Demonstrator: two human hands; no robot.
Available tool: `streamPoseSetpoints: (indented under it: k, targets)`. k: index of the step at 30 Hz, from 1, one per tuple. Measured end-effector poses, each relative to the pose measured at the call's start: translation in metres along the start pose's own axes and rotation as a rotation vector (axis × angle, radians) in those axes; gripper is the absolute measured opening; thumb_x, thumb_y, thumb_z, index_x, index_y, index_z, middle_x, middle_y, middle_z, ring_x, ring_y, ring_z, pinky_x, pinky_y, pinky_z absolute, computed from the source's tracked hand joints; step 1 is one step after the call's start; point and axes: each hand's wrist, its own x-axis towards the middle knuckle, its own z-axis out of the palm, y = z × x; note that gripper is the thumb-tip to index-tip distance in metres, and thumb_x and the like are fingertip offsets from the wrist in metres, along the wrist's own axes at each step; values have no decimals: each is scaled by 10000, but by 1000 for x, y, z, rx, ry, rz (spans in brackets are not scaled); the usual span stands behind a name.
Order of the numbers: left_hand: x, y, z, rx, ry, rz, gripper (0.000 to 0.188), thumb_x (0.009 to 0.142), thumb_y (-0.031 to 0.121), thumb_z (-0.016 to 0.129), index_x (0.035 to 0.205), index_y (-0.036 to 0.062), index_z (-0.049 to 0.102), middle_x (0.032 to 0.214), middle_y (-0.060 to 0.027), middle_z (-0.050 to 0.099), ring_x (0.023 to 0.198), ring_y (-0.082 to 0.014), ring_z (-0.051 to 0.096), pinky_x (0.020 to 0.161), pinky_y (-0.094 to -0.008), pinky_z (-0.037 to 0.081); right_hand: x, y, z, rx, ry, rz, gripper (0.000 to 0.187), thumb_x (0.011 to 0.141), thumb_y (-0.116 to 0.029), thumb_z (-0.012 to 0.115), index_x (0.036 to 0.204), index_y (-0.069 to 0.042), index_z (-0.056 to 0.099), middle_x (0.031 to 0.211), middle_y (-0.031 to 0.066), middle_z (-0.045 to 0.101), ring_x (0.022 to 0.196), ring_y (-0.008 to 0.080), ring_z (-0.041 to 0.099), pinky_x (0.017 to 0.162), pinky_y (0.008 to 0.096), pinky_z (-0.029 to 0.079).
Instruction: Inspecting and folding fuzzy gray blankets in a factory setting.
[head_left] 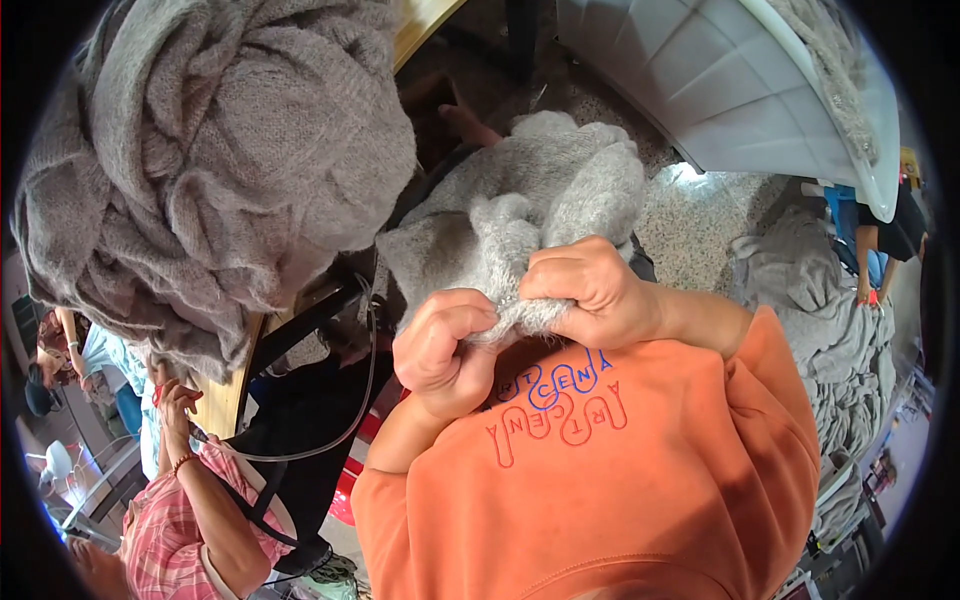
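A grey fuzzy knit garment (560,180) lies bunched over my lap, its near edge lifted toward my chest. My left hand (445,345) pinches that edge, thumb and fingers pressed together. A short span away, my right hand (590,290) is closed on the same edge with its knuckles up. Between the two hands the knit is drawn into a thick, rolled strip. The fingertips are partly hidden in the fabric.
A big heap of grey knitwear (230,150) covers the wooden table (225,405) at left. A white plastic bin (690,70) stands far right, with more grey knits (810,300) piled below it. A co-worker in a pink checked shirt (180,520) sits at lower left. A clear hose (330,440) hangs by the table.
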Motion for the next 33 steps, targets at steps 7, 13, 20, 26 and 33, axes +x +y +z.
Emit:
streamPoseSetpoints:
  k: [7, 13, 20, 26, 33]
  targets:
    - [1, 11, -4, -98, -104, -128, 186, 566, -115, 615, 695, -14, 527, 706, -124, 580, 582, -179, 554, 511, -248, 440, -9, -1, 0, -268, 10, -293, 234, 506, -25, 585, 734, 18, 550, 608, 87, 479, 462, 232, 478, 414, 316, 371]
    - [7, 19, -7, -25, -134, -93, 180, 568, -89, 629, 692, -9, 528, 701, -125, 580, 585, -191, 564, 508, -251, 448, -10, -14, 4, -368, 73, -372, 216, 497, -63, 580, 694, 9, 531, 561, 46, 414, 423, 183, 428, 389, 285, 331]
    - [12, 45, -9, -145, -102, 164, 133, 554, -68, 537, 679, -60, 493, 574, -174, 511, 502, -210, 519, 380, -277, 438, -6, -43, 0, -474, 120, -472, 177, 501, -77, 570, 652, -2, 515, 522, -14, 356, 393, 85, 347, 352, 218, 234]
    - [6, 31, 8, 270, 62, 511, 141, 597, -95, 586, 731, -89, 542, 673, -169, 541, 482, -218, 532, 404, -293, 447, 2, -24, 7, -512, 171, -396, 219, 484, -67, 551, 689, 1, 516, 566, 18, 383, 409, 135, 397, 375, 259, 290]
    - [8, 19, 5, 290, -1, 436, 150, 567, -128, 559, 711, -87, 546, 653, -163, 540, 482, -226, 535, 409, -287, 450, -2, -8, 3, -405, 141, -363, 259, 502, -43, 558, 753, 15, 533, 601, 58, 461, 440, 182, 460, 398, 290, 363]
